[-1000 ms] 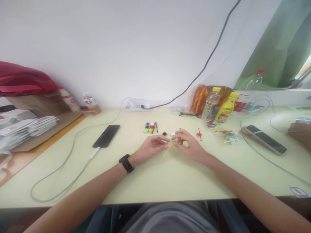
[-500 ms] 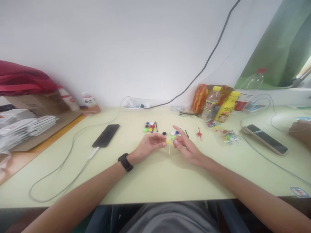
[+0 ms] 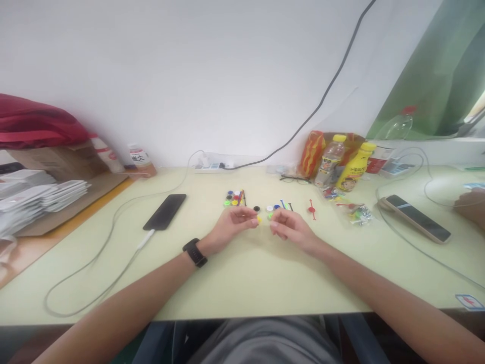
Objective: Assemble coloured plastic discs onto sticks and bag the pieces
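Note:
My left hand (image 3: 235, 225), with a dark watch on its wrist, pinches a small yellow plastic piece (image 3: 259, 220) between thumb and fingertips. A short gap to the right, my right hand (image 3: 293, 228) has its fingers curled in against the thumb. Whatever may be in that pinch is too small to make out. Just by the right fingertips lies a green disc (image 3: 270, 216) on the table. Behind the hands are a black disc (image 3: 256, 209), a white disc (image 3: 269, 208), a blue stick (image 3: 283, 203) and a cluster of coloured discs (image 3: 234, 197).
A red piece (image 3: 311, 209) and a bag of small parts (image 3: 358, 214) lie to the right, near bottles (image 3: 355, 167). One phone (image 3: 165, 212) is at left on a cable, another phone (image 3: 417, 218) at right. Another person's hand (image 3: 472, 207) rests at the right edge.
My right index finger, stretched out before, has curled in to the thumb. The thin yellow stem that hung below my left fingertips no longer shows. The blue stick behind my right hand has come into view.

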`<state>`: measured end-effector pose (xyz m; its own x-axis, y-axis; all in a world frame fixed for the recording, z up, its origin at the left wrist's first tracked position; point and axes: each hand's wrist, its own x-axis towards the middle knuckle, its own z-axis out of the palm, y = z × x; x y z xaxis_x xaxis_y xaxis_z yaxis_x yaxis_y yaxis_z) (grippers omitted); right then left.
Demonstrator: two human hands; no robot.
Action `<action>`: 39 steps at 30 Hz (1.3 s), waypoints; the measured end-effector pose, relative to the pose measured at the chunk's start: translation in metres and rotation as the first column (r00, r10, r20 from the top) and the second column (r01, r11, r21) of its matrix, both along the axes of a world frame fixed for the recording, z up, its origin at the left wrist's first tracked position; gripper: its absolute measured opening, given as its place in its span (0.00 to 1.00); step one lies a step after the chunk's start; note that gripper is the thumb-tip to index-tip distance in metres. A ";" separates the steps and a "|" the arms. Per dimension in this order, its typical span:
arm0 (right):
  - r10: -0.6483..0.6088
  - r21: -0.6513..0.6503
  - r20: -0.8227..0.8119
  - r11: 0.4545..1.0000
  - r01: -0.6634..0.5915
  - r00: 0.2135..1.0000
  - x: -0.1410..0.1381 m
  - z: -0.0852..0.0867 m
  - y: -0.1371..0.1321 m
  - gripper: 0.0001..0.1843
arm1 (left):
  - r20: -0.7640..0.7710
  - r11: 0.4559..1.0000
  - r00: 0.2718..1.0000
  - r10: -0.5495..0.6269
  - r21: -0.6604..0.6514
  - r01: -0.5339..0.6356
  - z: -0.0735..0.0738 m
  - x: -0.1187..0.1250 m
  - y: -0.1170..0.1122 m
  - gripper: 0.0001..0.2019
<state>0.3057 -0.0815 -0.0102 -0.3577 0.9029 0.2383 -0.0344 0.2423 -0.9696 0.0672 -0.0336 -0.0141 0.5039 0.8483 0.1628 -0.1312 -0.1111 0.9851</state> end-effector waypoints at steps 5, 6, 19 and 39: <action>-0.022 -0.118 -0.131 0.993 0.006 0.991 0.007 0.004 0.003 0.15 | 0.015 0.998 0.999 -0.029 -0.049 0.030 0.002 0.002 -0.003 0.16; -0.020 -0.142 -0.145 0.990 0.000 0.989 0.008 0.005 0.003 0.15 | 0.020 0.998 0.999 -0.031 -0.055 0.032 0.002 0.002 -0.003 0.16; -0.019 -0.190 -0.116 0.982 -0.003 0.993 0.009 0.006 0.003 0.15 | 0.020 0.995 0.998 -0.059 -0.075 0.060 0.007 0.003 -0.005 0.16; -0.162 0.149 0.113 0.978 0.144 0.980 0.002 0.006 -0.011 0.37 | 0.028 0.995 0.998 -0.062 -0.073 0.064 0.007 0.003 -0.007 0.17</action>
